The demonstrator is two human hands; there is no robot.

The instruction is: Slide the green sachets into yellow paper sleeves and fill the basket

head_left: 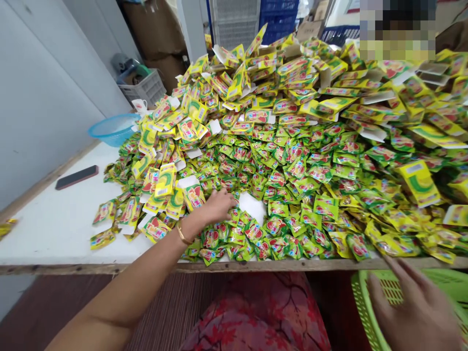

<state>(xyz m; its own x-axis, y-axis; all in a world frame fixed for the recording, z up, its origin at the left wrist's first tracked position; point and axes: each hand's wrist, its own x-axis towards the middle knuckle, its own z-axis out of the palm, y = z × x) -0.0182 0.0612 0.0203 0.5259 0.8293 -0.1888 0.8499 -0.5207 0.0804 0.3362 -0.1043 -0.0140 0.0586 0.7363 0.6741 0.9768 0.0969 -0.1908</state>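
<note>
Left of the curved lime-green plastic basket (360,298) beneath my spread-fingered right hand (415,302), my left hand (219,207), grip unclear, touched rectangular glossy-green packets (277,225), most seemingly left to handle.

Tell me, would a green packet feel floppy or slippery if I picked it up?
A green packet would probably be a bit slippery, since it looks shiny. It may bend easily, as it looks thin at the edges and crinkly. Pulling one from beside the left hand might make others slide, because they lie loosely heaped there.
</note>
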